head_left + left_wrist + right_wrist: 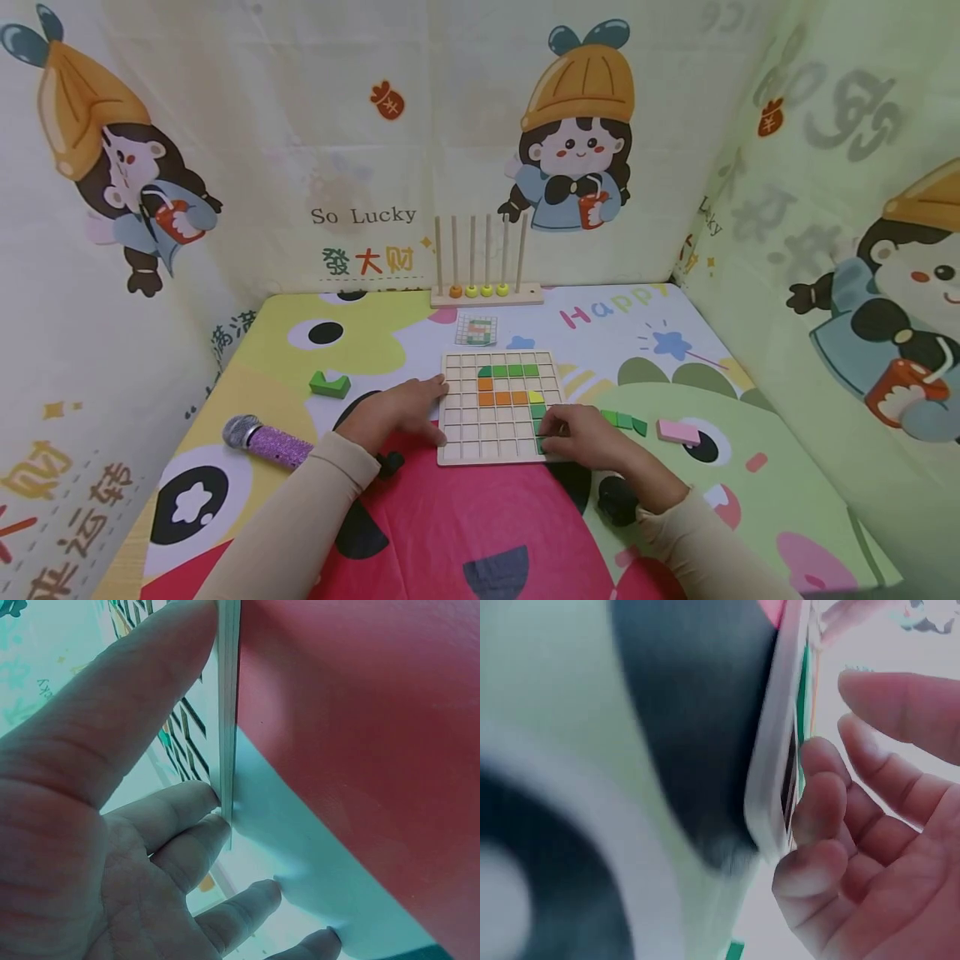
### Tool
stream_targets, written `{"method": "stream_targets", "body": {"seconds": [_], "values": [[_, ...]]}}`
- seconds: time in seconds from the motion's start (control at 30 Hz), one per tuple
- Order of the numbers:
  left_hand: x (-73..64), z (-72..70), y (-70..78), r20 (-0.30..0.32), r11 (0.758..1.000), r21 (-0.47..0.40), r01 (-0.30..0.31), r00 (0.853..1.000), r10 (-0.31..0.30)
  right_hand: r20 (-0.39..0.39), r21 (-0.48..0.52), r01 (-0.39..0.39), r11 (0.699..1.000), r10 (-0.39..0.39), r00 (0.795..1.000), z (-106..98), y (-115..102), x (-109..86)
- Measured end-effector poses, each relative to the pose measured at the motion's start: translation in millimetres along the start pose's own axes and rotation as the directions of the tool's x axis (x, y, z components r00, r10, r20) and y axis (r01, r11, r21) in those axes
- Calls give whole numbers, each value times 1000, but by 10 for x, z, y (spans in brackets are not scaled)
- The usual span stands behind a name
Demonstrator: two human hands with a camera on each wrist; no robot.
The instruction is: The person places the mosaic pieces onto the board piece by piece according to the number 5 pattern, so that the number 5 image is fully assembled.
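Observation:
A wooden grid board (476, 429) lies in front of me, with green tiles (515, 371), orange tiles (504, 398) and a yellow tile (536, 397) in its squares. My left hand (393, 412) rests at the board's left edge. In the left wrist view its thumb (112, 705) and fingertips touch the rim, spread. Over the lower right corner is my right hand (588, 435), its fingers loosely bent on a column of green tiles (537, 411). The right wrist view shows the thumb and fingers (821, 814) apart at the board's edge, pinching nothing visible; the fingers partly hide the tiles there.
Behind the board lie a small pattern card (477, 330) and a wooden peg stand (487, 298) with beads. To the left are a green block (330, 384) and a purple microphone (273, 443). Loose green tiles (622, 420) and a pink block (678, 431) lie right.

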State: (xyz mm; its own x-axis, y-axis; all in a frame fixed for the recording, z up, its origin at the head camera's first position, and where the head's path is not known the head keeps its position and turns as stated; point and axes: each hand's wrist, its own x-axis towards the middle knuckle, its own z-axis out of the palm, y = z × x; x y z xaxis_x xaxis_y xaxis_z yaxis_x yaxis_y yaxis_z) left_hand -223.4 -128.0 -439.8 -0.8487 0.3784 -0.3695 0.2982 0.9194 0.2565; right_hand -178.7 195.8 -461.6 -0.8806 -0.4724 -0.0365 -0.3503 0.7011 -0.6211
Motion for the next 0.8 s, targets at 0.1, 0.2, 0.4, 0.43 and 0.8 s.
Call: {"method": "stream_targets", "body": {"seconds": [0.1,0.2,0.4,0.43,0.8], "values": [[0,10,2,2,1000,-2,-1,1000,1,-17,42,-11,999,11,1000,-86,108,-52],[6,23,-1,3,1000,3,0,1000,0,-54,17,-80,997,81,995,-170,210,-104],[1,16,1,4,1000,-3,19,1000,-19,-109,-87,-167,982,157,982,-317,374,-200],[-1,12,3,3,1000,-3,23,1000,-23,-112,-101,-169,980,157,981,-339,401,-218],[-6,-5,3,7,1000,0,18,1000,-18,-136,-170,-189,967,167,976,-389,564,-339]]}}
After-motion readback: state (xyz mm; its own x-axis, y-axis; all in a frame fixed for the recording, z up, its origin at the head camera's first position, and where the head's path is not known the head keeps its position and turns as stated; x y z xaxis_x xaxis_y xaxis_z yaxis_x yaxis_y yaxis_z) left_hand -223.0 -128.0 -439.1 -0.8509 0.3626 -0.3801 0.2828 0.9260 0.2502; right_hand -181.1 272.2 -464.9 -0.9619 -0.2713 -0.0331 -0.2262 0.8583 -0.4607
